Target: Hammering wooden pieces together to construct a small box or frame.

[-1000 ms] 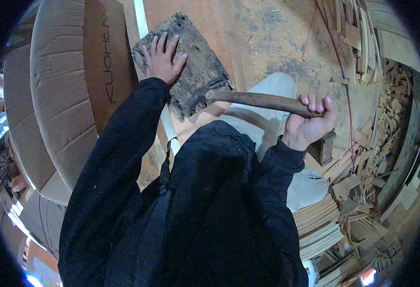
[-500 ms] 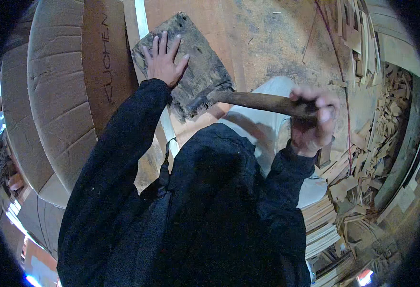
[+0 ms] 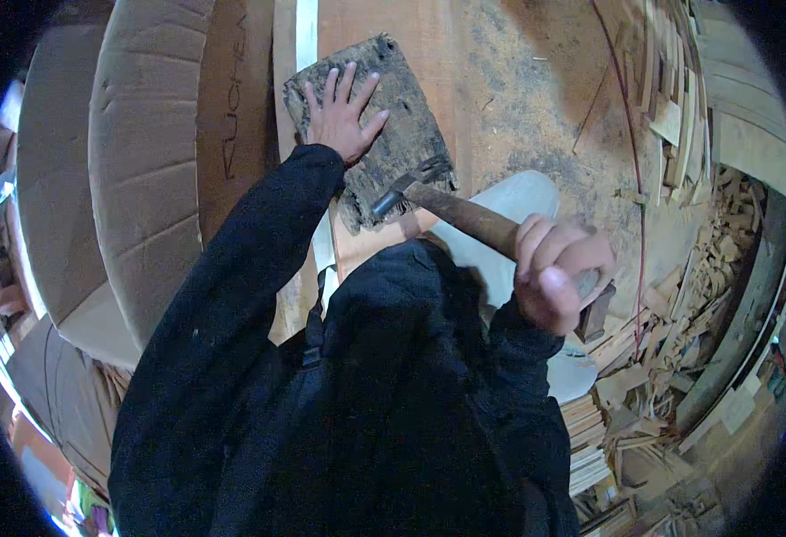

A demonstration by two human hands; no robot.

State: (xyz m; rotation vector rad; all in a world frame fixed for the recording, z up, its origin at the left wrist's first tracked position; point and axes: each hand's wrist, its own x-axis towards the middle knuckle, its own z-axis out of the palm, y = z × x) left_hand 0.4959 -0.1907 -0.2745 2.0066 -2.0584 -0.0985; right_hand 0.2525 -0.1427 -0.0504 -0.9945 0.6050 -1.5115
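The left hand (image 3: 344, 116) lies flat, open on the slab (image 3: 371, 125); the right hand (image 3: 554, 273) grips the hammer (image 3: 451, 210), whose head sits close enough to strike those fingers.

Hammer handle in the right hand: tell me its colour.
Rusty brown, darker in patches, on the hammer handle gripped by the right hand; the head view shows it.

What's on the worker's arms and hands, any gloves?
No gloves: the left hand and right hand are both bare. Both arms wear long black sleeves of a dark jacket, reaching to the wrists. No markings, watch or rings visible.
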